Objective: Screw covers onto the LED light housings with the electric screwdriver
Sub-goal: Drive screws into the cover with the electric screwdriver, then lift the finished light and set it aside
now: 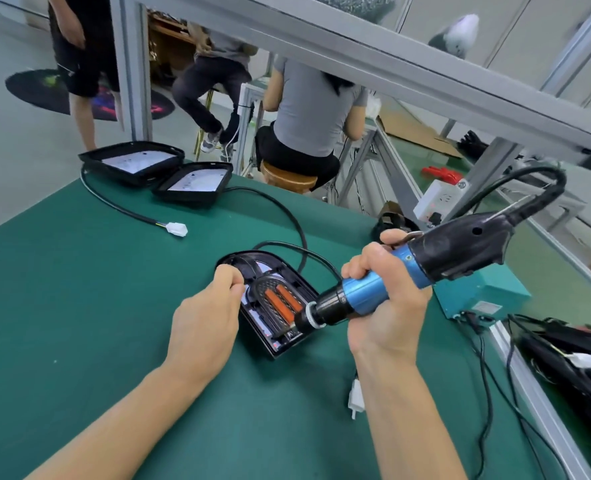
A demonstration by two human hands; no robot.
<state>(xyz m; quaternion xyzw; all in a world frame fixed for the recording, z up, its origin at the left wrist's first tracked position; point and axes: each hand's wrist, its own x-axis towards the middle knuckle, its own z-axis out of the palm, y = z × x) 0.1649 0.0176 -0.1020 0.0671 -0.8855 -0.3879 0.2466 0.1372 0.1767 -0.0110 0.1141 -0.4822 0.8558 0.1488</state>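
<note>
A black LED light housing (252,268) lies on the green table mat (96,306), with a dark cover bearing two orange strips (282,301) set in it. My left hand (205,320) holds the housing's left edge with curled fingers. My right hand (384,299) grips the blue and black electric screwdriver (408,268), tilted down to the left. The bit end sits at the cover's near right corner; the tip itself is hard to make out.
Two more black housings (133,162) (195,183) lie at the table's far left, with a cable ending in a white connector (177,229). A teal power box (484,292) stands right of the screwdriver. More black parts (571,355) lie at the right edge. People sit and stand beyond the table.
</note>
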